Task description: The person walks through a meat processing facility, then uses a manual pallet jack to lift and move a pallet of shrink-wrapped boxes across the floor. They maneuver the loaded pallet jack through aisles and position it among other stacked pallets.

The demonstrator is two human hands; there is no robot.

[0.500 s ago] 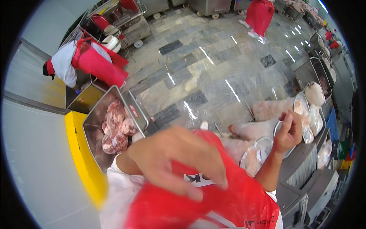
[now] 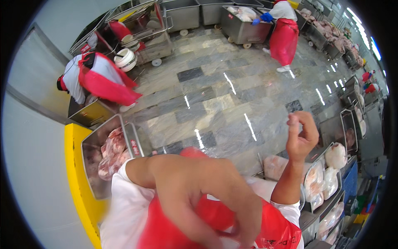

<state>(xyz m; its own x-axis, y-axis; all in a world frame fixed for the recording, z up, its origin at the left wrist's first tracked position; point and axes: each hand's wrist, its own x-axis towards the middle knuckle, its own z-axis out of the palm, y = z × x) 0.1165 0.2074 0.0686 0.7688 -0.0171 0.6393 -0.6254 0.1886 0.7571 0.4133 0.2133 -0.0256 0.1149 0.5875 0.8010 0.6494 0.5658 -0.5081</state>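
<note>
My left hand (image 2: pixel 199 178) is large in the lower middle, in front of my red apron (image 2: pixel 269 236). Its thumb and fingers curve downward with a gap between them, and red apron shows through. The fingertips are close to the lower edge and partly blurred; I see no object in them. At the right my right hand (image 2: pixel 302 135) is raised over the floor, its fingers curled and the thumb meeting the forefinger. Nothing shows in that grip. Beyond my right forearm lie pale meat pieces in clear plastic bags (image 2: pixel 317 182).
To my left, a metal cart (image 2: pixel 93 166) holds red meat (image 2: pixel 112 153) beside a yellow barrier (image 2: pixel 76 166). A person (image 2: pixel 97 76) bends over a bin at the left. Another person (image 2: pixel 285 33) stands by a metal cart (image 2: pixel 244 31) at the back. The tiled floor (image 2: pixel 211 83) looks shiny.
The view has tilted upward, showing more of the back of the room. My left hand has come lower with its fingers more curved. My right hand stays raised and curled.
</note>
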